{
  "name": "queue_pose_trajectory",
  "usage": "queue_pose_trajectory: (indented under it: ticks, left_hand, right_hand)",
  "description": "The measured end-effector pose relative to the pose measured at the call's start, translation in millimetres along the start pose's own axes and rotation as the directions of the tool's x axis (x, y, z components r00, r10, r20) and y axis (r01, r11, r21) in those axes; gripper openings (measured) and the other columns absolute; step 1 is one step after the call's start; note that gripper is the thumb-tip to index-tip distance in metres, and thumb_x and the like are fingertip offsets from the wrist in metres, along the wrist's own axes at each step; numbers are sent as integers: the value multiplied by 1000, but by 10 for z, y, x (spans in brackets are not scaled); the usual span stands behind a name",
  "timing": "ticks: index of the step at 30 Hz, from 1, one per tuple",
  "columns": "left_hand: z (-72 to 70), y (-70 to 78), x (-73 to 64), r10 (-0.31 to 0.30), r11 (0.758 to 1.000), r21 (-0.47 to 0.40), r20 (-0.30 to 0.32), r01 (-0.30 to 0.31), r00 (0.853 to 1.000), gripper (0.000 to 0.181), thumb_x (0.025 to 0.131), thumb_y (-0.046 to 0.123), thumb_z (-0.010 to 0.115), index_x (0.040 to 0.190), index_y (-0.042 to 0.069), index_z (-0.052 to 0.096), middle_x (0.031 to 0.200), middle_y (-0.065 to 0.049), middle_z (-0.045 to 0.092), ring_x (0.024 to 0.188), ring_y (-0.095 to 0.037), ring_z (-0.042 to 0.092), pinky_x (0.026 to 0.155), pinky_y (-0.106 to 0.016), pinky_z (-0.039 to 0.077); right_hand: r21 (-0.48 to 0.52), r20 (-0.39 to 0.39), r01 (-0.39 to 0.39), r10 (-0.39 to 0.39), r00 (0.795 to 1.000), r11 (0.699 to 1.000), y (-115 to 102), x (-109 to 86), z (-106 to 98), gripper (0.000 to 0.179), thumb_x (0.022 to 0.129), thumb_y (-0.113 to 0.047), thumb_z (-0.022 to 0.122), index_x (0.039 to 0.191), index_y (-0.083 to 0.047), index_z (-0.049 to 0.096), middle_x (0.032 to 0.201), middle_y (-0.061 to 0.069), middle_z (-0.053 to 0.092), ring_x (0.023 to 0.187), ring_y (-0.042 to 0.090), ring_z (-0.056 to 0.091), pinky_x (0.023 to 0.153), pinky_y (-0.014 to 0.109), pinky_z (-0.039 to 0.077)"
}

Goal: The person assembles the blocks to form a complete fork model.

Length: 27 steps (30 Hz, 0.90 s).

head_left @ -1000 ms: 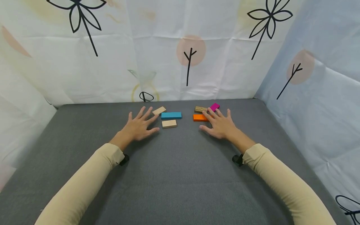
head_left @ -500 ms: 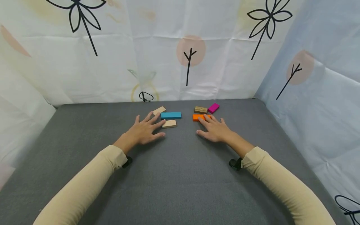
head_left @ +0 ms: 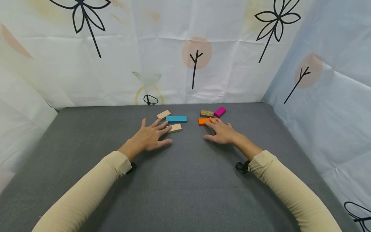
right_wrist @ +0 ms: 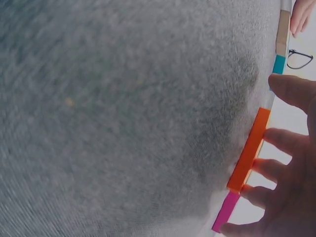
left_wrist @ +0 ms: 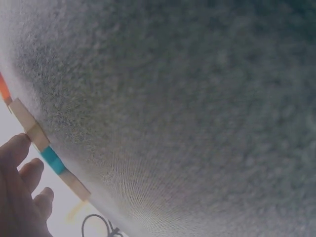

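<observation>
My left hand is spread with straight fingers. Its index fingertip overlaps the front plain wooden block in the head view. Just beyond lie a blue block and a second plain wooden block. On the other side, my right hand reaches over the orange block, fingers spread and partly covering it. Behind that one sit a brown wood-grained block and a magenta block. In the right wrist view the fingertips appear right along the orange block's edge. Neither hand grips anything.
All the blocks lie flat near the far edge of the grey cloth-covered table. A white printed curtain stands right behind that edge, and another sheet closes off the right side.
Both hands have drawn slightly back towards me and inward. The right fingers have come off the magenta and brown blocks onto the orange one. The blocks have stayed about where they were.
</observation>
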<state>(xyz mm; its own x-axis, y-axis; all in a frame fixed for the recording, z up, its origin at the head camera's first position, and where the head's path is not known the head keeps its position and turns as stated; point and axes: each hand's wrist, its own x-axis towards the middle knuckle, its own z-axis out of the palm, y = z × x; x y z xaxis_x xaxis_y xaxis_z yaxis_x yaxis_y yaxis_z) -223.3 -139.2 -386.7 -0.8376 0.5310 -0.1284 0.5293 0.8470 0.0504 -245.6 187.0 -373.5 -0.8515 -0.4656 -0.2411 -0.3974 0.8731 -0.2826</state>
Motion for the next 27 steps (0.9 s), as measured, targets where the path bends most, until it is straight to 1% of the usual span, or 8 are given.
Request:
queue_pose_trajectory:
  ticks: [3,8,12,16,19,23,25,27]
  left_hand:
    - [12,12,-11,10,1000,7,-8,-9,1000,72,100,63,40,158,22,31,164,-6,23,152,-31,13,109,-75,6]
    - [21,47,-61,41,999,-13,-16,-42,999,73,99,61,42,158,20,32,164,-6,23,152,-31,13,109,-75,6]
    - [32,90,-90,74,997,-33,-25,-74,997,73,99,62,42,158,20,33,165,-5,21,152,-32,12,109,-75,7]
    - [32,154,-111,96,994,-47,-30,-97,995,71,99,63,42,156,21,37,164,-4,22,152,-31,12,110,-74,8]
    - [29,202,-130,113,992,-42,-36,-115,993,70,98,63,44,154,21,41,164,-3,23,152,-30,13,110,-74,8]
    - [24,271,-148,133,991,-26,-38,-134,990,70,97,63,47,153,21,43,163,-3,25,152,-29,15,110,-74,8]
    - [24,305,-151,146,989,-25,-33,-147,989,69,97,62,48,153,21,44,164,-3,24,152,-29,14,110,-74,9]
    - [24,331,-147,162,986,-28,-26,-162,987,68,98,62,48,153,22,44,164,-4,22,152,-30,14,110,-74,9]
  right_hand:
    - [11,7,18,-18,1000,1000,18,5,-11,72,99,-43,58,157,-11,31,164,19,18,150,42,12,107,76,13]
    - [22,13,50,-50,999,999,50,9,-27,71,98,-42,59,156,-10,35,163,19,21,150,41,13,108,75,11]
    - [66,7,84,-84,996,994,64,-7,-41,69,97,-38,62,154,-8,38,162,19,23,150,43,12,108,75,10]
    - [100,-15,125,-124,992,987,68,-9,-40,64,96,-35,63,150,-6,44,160,21,27,149,45,13,109,73,14]
    - [110,-44,162,-158,986,981,61,10,-27,59,96,-32,64,146,-3,49,159,22,30,147,46,18,110,70,18]
    - [130,-74,204,-196,978,970,50,28,-16,52,96,-30,65,138,-1,56,156,23,34,144,44,30,110,67,23]
    - [142,-85,198,-188,979,970,42,29,-20,48,96,-30,64,135,-2,60,155,23,36,142,43,33,109,67,22]
    - [135,-102,172,-159,982,976,22,29,-30,46,97,-30,63,133,-3,62,154,23,39,140,43,36,108,68,23]
